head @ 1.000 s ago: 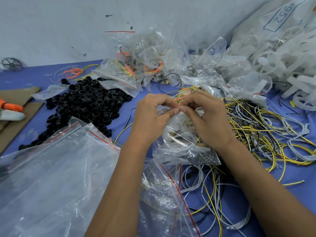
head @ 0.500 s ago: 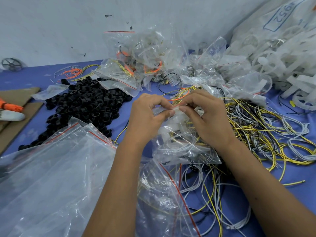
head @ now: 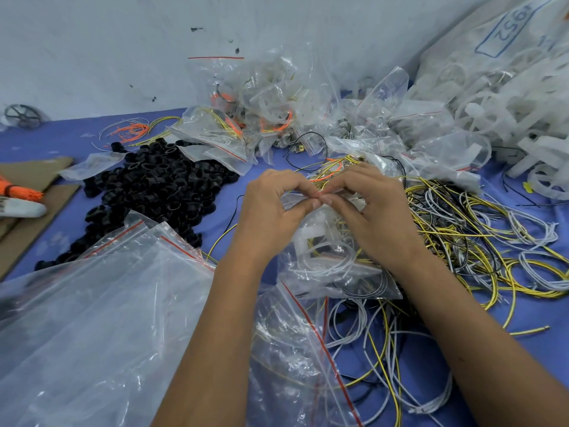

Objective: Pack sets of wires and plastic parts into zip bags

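A blue table (head: 538, 349) fills the view, running back to a pale wall (head: 123, 41). At the far right, a heap of white plastic parts (head: 508, 97) spills from a large sack printed with a number. In the near left, a stack of empty zip bags (head: 92, 318) with red seal strips lies flat, overlapping the table edge. To the right, a loose tangle of yellow, grey and black wires (head: 477, 241) spreads across the blue surface. Left of centre, farther back, sits a pile of black plastic rings (head: 154, 186). Behind the hands, against the wall, packed bags (head: 264, 100) lie in a jumbled mound. At the far left edge are cardboard sheets (head: 30, 186) and a bundle of orange wire. In the middle, a filled zip bag (head: 332, 266) holding coiled wires and a white plastic piece rests on the wires, its top raised. The left hand (head: 271, 217) and the right hand (head: 375, 217) meet at that top edge, thumbs and curled forefingers of both pinching the seal strip, fingertips touching each other.
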Demonstrator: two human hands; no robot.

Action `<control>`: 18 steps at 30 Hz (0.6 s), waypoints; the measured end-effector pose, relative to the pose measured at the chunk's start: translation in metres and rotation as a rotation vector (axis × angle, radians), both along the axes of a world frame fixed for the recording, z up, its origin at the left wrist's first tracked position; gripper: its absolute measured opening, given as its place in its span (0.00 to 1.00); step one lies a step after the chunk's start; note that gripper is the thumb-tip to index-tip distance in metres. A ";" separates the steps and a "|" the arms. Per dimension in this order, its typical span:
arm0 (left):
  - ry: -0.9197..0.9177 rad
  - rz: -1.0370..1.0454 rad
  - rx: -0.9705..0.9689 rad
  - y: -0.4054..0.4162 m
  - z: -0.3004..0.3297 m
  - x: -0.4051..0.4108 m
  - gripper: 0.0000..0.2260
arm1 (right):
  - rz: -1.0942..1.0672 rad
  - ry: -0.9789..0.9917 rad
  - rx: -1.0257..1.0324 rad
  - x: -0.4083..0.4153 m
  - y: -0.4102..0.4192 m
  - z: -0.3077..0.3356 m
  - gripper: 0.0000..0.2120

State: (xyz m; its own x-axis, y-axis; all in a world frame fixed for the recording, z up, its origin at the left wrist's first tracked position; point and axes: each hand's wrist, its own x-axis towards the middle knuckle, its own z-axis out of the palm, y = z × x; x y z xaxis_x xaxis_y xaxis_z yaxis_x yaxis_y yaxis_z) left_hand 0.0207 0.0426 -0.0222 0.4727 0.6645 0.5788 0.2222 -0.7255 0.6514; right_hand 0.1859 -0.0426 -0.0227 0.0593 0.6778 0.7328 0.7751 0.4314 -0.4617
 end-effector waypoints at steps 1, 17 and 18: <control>0.003 -0.003 -0.008 0.000 0.000 0.000 0.06 | -0.006 0.002 0.000 -0.001 0.000 0.000 0.02; -0.001 -0.008 -0.178 -0.002 0.005 -0.007 0.05 | 0.058 0.209 -0.042 0.001 0.000 -0.003 0.07; -0.007 -0.006 -0.175 -0.001 0.004 -0.008 0.05 | 0.057 0.215 -0.038 0.002 0.000 -0.003 0.07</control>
